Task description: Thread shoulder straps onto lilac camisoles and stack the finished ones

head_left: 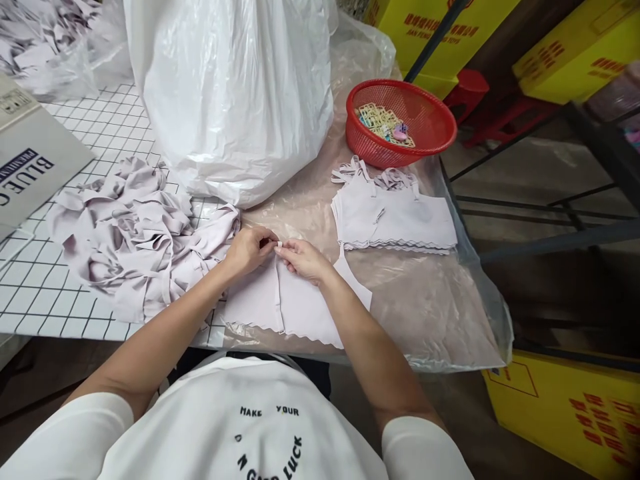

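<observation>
A pale lilac strappy top (307,307) lies flat at the table's front edge, its scalloped hem toward me. My left hand (251,250) pinches fabric at its upper middle, above a vertical seam. Close beside it, my right hand (304,260) is also closed, with thumb and finger on the same spot. A small white piece, perhaps a label, shows between the fingertips. On the left is a crumpled heap of the same lilac fabric (135,233). To the right, a neat stack of matching tops (397,217) lies with straps pointing away.
Behind my hands stands a big white plastic bag (230,100). A red mesh basket (425,137) holding small pale pieces sits at the back right. A cardboard box (37,160) stands on the left. Plastic sheeting (430,313) covers the table's right side; yellow boxes (565,413) lie beyond it.
</observation>
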A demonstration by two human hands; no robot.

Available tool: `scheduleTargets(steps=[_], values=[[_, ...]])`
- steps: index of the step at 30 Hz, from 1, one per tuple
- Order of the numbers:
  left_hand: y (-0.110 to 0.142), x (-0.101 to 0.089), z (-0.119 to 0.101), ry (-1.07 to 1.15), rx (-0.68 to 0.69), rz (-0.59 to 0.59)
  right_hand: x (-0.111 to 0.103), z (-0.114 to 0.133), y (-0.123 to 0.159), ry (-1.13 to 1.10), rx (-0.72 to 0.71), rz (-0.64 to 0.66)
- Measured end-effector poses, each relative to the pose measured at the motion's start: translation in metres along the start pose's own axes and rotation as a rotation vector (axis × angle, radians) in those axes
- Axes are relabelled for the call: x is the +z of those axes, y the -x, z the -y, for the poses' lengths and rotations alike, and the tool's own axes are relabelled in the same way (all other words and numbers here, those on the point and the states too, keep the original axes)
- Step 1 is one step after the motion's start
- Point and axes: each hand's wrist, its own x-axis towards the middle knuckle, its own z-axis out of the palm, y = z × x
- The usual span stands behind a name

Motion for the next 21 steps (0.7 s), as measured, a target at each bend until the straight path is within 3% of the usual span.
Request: scheduleTargets(steps=[5, 8, 13, 17, 21], values=[[-0.002, 0.001, 0.001, -0.015, 0.071, -0.009, -0.002, 0.004, -0.001, -0.072, 0.096, 0.114], [-0.002, 0.000, 0.001, -0.023, 0.066, -0.025, -0.005, 0.004, 0.014, -0.011, 0.003, 0.183], [-0.002, 0.000, 0.003, -0.025, 0.007, -0.055, -0.020, -0.004, 0.067, 0.276, -0.209, 0.317], [-0.001, 0.003, 0.005, -0.048, 0.008, -0.038, -0.038, -0.016, 0.099, 0.387, -0.253, 0.330], [0.000, 0.006, 0.004, -0.123, -0.014, -0.034, -0.045, -0.029, 0.110, 0.324, -0.276, 0.309]])
